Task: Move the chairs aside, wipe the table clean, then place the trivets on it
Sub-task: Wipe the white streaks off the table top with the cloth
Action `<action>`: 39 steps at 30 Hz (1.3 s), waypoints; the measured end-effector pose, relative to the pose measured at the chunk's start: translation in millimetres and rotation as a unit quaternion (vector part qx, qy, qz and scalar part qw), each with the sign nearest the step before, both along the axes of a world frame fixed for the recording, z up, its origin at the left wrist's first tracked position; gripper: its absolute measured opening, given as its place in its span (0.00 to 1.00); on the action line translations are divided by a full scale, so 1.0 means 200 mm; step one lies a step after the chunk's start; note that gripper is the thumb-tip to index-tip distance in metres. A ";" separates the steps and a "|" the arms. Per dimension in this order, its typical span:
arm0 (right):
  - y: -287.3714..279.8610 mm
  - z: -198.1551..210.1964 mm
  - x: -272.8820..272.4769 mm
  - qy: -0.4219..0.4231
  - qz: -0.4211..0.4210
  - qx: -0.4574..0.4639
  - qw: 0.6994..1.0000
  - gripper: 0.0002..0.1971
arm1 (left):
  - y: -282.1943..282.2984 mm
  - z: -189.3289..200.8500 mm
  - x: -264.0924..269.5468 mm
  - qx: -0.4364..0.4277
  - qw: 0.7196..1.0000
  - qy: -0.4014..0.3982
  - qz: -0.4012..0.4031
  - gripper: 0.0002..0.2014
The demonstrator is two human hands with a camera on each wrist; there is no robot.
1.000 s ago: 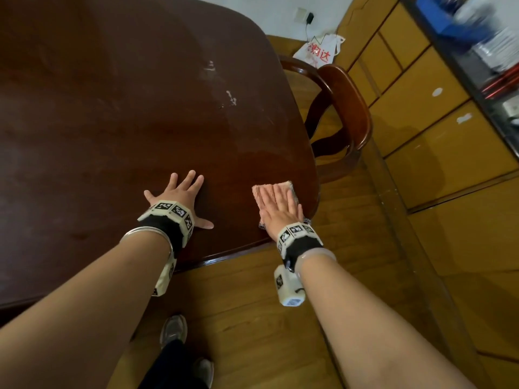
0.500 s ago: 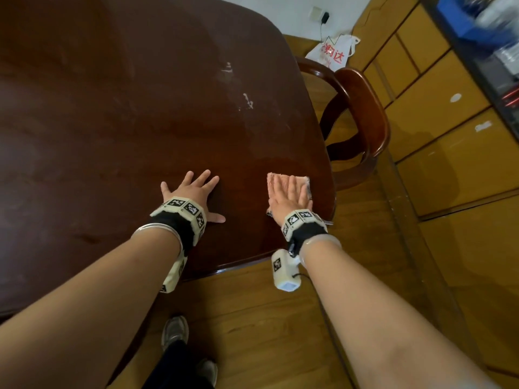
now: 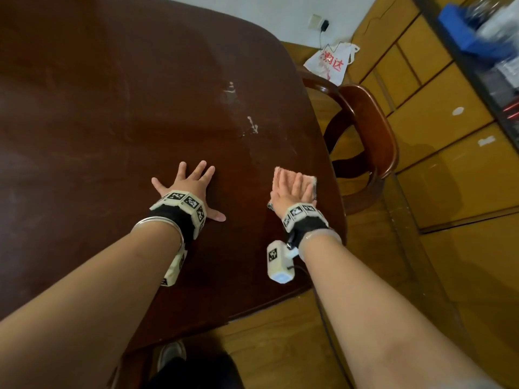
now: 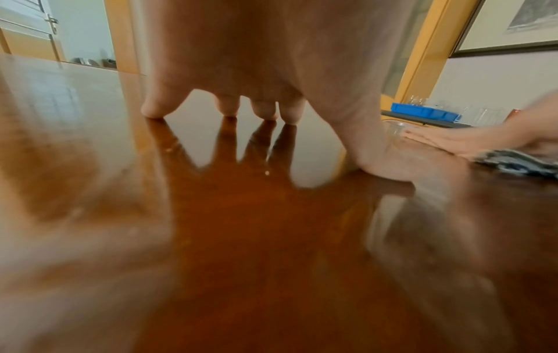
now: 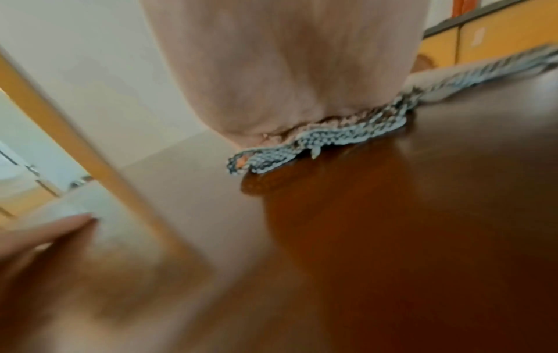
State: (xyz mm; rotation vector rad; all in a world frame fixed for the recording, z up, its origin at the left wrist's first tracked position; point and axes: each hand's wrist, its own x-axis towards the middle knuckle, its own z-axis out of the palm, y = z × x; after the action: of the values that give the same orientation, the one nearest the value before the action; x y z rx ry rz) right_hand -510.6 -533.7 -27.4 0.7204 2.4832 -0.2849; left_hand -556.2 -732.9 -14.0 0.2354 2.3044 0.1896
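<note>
A dark brown wooden table (image 3: 98,136) fills the head view. My right hand (image 3: 290,189) lies flat with straight fingers on a pink cloth (image 3: 309,179) near the table's right edge; the right wrist view shows the cloth's (image 5: 317,141) grey-blue knitted underside pressed on the wood. My left hand (image 3: 191,183) rests spread and flat on the tabletop to its left, fingertips (image 4: 265,112) touching the glossy surface. White smears (image 3: 252,126) mark the table beyond the cloth. A dark wooden chair (image 3: 362,136) stands at the table's right side.
Yellow wooden cabinets (image 3: 449,164) run along the right, with a blue tray (image 3: 466,35) on their dark counter. A white bag with red print (image 3: 328,63) lies on the floor by the wall. My shoe (image 3: 171,355) shows below the table's near edge.
My right hand has slid the cloth forward, away from the table's near edge. The left hand has shifted forward along with it, still flat.
</note>
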 end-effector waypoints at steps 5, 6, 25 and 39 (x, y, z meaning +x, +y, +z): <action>0.00 -0.06 0.06 0.009 0.202 -0.050 0.978 0.30 | 0.09 0.01 -0.11 -0.001 1.000 -0.001 0.025 0.65; 0.08 -0.09 0.10 0.007 0.217 -0.052 0.975 0.29 | 0.09 0.01 -0.13 -0.001 1.000 -0.002 0.028 0.65; 0.40 -0.11 -0.68 0.055 0.118 -0.001 0.992 0.30 | 0.23 0.03 -0.63 -0.014 0.992 0.015 0.123 0.62; 0.27 -0.12 -1.12 0.027 0.253 -0.042 0.966 0.34 | 0.20 0.02 -0.80 -0.020 0.991 -0.001 0.130 0.64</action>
State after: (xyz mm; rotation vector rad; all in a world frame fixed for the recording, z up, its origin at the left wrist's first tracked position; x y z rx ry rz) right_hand -734.5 -478.8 -51.7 0.0305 2.5835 -0.2157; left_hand -715.5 -693.2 -10.2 -0.0871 2.3299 0.2751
